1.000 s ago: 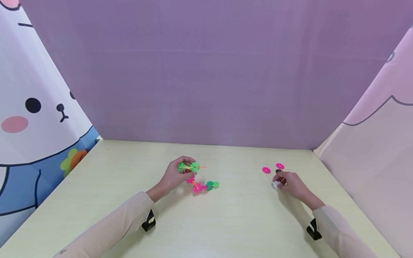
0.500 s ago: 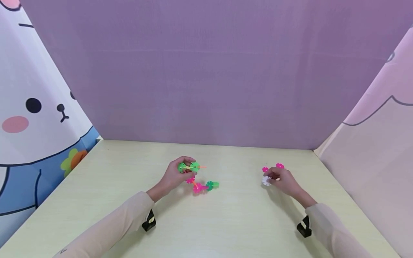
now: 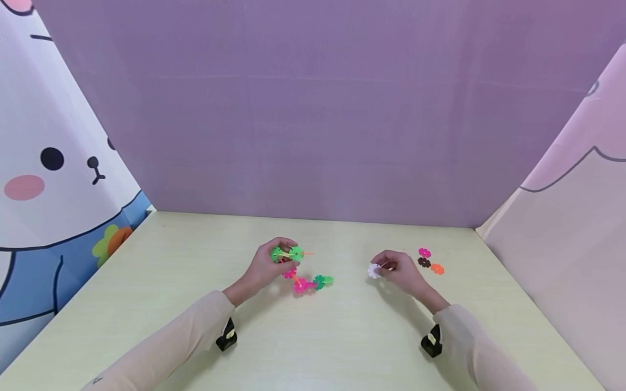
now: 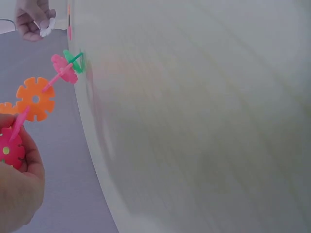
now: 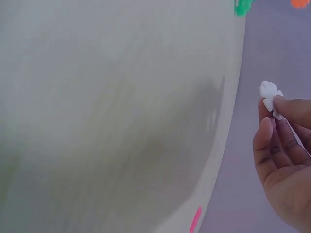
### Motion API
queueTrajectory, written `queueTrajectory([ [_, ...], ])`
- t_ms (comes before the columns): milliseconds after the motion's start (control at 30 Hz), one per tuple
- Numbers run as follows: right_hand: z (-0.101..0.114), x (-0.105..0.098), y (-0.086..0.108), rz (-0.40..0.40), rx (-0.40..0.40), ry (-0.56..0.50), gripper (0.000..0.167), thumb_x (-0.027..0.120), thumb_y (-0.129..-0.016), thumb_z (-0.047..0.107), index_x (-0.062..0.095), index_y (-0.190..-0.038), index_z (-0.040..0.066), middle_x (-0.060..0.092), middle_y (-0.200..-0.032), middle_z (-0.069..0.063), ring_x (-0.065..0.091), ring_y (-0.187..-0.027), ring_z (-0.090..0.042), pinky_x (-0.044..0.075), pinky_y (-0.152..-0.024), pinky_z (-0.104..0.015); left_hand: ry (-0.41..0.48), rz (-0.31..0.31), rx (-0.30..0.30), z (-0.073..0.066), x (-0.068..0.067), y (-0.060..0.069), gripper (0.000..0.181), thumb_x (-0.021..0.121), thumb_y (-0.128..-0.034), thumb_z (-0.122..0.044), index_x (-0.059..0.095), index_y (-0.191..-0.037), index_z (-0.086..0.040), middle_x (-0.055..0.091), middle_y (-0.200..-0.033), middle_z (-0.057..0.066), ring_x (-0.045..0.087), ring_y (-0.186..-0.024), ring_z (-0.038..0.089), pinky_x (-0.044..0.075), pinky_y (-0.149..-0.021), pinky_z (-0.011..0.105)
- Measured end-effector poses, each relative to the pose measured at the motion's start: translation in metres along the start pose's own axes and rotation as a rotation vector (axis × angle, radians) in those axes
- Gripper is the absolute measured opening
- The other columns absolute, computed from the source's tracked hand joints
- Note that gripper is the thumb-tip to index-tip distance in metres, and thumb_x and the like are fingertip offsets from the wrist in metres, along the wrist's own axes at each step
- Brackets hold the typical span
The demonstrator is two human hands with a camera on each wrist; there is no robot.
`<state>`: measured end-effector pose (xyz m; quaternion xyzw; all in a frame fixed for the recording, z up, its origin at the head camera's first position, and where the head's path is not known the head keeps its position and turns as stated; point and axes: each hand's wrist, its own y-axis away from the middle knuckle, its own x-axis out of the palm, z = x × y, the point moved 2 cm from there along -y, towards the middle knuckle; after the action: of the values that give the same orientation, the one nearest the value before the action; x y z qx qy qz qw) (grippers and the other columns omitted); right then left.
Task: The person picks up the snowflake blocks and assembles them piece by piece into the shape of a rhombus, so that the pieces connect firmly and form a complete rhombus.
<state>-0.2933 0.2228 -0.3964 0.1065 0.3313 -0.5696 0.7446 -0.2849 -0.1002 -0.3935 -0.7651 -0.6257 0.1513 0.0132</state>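
Observation:
My left hand (image 3: pixel 266 266) grips a chain of interlocking flower-shaped discs (image 3: pixel 300 285). Bright green discs (image 3: pixel 295 253) show at the fingers, and pink, orange and darker green ones trail rightward, low over the table. In the left wrist view a pink disc (image 4: pixel 10 149) sits inside the curled fingers, followed by an orange disc (image 4: pixel 35 99). To the right, my right hand (image 3: pixel 398 269) pinches a white flower-shaped disc (image 5: pixel 268 92) between thumb and fingers, held above the table. Whether this is one white disc or two joined, I cannot tell.
Right of my right hand, a pink disc (image 3: pixel 424 252), a brown disc (image 3: pixel 424 262) and an orange disc (image 3: pixel 437 269) lie on the pale table (image 3: pixel 303 347). A purple panel (image 3: pixel 313 119) rises behind the table; printed cloths hang at both sides.
My right hand has lifted the white disc and carried it leftward, uncovering the brown and orange discs. One pink disc is now out of sight in the head view. My left hand stays put.

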Motion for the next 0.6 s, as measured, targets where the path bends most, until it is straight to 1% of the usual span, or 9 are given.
queueTrajectory([
  [67, 0.003, 0.007, -0.004, 0.000, 0.007, -0.025, 0.017, 0.065, -0.080, -0.001, 0.063, -0.097, -0.001, 0.066, -0.090, -0.016, 0.061, -0.075, -0.016, 0.052, -0.064, -0.022, -0.001, -0.003, -0.007, 0.000, 0.000, 0.001, 0.036, 0.071, -0.0752, -0.002, 0.059, -0.109, -0.008, 0.058, -0.105, 0.012, 0.059, -0.086, 0.016, 0.052, -0.066, 0.022],
  [200, 0.012, 0.022, -0.011, -0.001, 0.011, -0.091, 0.017, 0.064, -0.081, 0.000, 0.063, -0.098, -0.001, 0.065, -0.091, -0.017, 0.062, -0.074, -0.015, 0.054, -0.063, -0.029, -0.006, -0.002, -0.011, 0.000, 0.000, 0.001, 0.035, 0.071, -0.0754, -0.003, 0.059, -0.108, -0.009, 0.059, -0.105, 0.011, 0.059, -0.087, 0.018, 0.052, -0.066, 0.022],
  [267, 0.019, 0.028, -0.014, 0.007, 0.008, -0.125, 0.018, 0.064, -0.081, 0.000, 0.062, -0.099, -0.002, 0.065, -0.092, -0.019, 0.062, -0.074, -0.015, 0.054, -0.062, -0.029, -0.002, -0.004, -0.010, 0.000, 0.000, 0.001, 0.035, 0.071, -0.0754, -0.002, 0.059, -0.108, -0.008, 0.059, -0.105, 0.011, 0.059, -0.087, 0.017, 0.052, -0.066, 0.022],
  [333, 0.029, 0.034, -0.017, 0.014, 0.006, -0.158, 0.018, 0.064, -0.081, -0.001, 0.062, -0.099, -0.004, 0.065, -0.093, -0.021, 0.062, -0.075, -0.019, 0.053, -0.060, -0.027, -0.001, -0.003, -0.004, 0.000, 0.001, 0.001, 0.035, 0.071, -0.0755, -0.002, 0.059, -0.108, -0.007, 0.058, -0.104, 0.011, 0.060, -0.086, 0.016, 0.052, -0.065, 0.021],
  [433, 0.050, 0.040, -0.019, 0.021, -0.005, -0.186, 0.017, 0.062, -0.082, -0.003, 0.061, -0.099, -0.007, 0.064, -0.093, -0.025, 0.062, -0.077, -0.032, 0.050, -0.058, -0.024, -0.003, -0.001, -0.003, 0.001, 0.001, 0.000, 0.037, 0.071, -0.0754, -0.001, 0.058, -0.109, -0.006, 0.057, -0.102, 0.012, 0.061, -0.084, 0.014, 0.052, -0.065, 0.021],
  [500, 0.064, 0.043, -0.019, 0.026, -0.005, -0.198, 0.017, 0.061, -0.082, -0.004, 0.060, -0.099, -0.009, 0.063, -0.094, -0.027, 0.060, -0.078, -0.039, 0.050, -0.057, -0.024, -0.006, 0.001, -0.004, 0.000, 0.001, 0.000, 0.037, 0.071, -0.0755, -0.002, 0.058, -0.110, -0.007, 0.057, -0.102, 0.012, 0.061, -0.084, 0.014, 0.053, -0.066, 0.022],
  [567, 0.075, 0.046, -0.020, 0.025, -0.006, -0.206, 0.018, 0.061, -0.083, -0.004, 0.060, -0.099, -0.010, 0.063, -0.094, -0.028, 0.060, -0.079, -0.040, 0.049, -0.056, -0.025, -0.010, 0.000, -0.008, 0.000, 0.002, 0.000, 0.037, 0.071, -0.0756, -0.002, 0.058, -0.110, -0.007, 0.057, -0.102, 0.011, 0.061, -0.084, 0.014, 0.053, -0.067, 0.022],
  [600, 0.078, 0.047, -0.022, 0.023, -0.002, -0.212, 0.018, 0.061, -0.083, -0.004, 0.060, -0.100, -0.010, 0.063, -0.095, -0.028, 0.060, -0.078, -0.038, 0.049, -0.057, -0.025, -0.010, 0.000, -0.011, 0.000, 0.002, -0.001, 0.036, 0.071, -0.0757, -0.002, 0.059, -0.109, -0.008, 0.057, -0.102, 0.011, 0.061, -0.084, 0.014, 0.053, -0.068, 0.022],
])
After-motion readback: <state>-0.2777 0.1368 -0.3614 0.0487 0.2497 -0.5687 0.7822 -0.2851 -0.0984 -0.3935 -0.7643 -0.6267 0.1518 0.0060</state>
